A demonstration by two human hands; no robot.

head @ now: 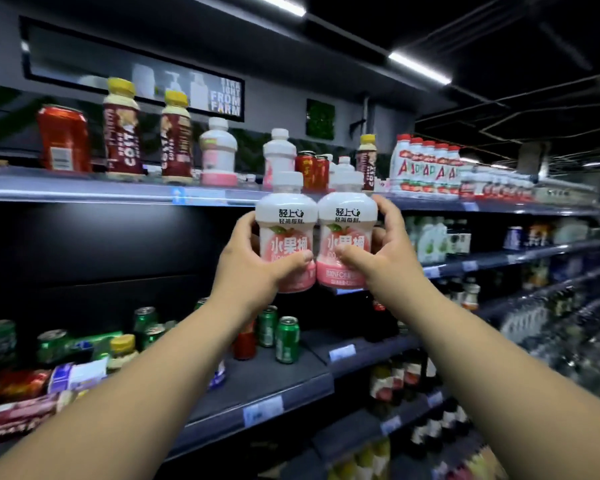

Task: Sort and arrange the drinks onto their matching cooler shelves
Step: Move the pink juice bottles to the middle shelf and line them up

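I hold two pink-and-white peach drink bottles side by side, raised just below the top shelf's front edge [84, 195]. My left hand [253, 268] grips the left bottle [286, 216]. The right bottle [347, 216] sits upright in my right hand [385, 251]. The two bottles touch each other. On the top shelf behind them stand two more bottles of the same pink kind [218, 154], [278, 154], mixed with brown coffee bottles [122, 129] and red cans [63, 138].
White-and-red bottles [426, 164] fill the top shelf to the right. Green cans [286, 339] and a red bottle stand on the lower shelf under my arms, with snack packs [21, 410] at the lower left. Further shelves of bottles run along the right.
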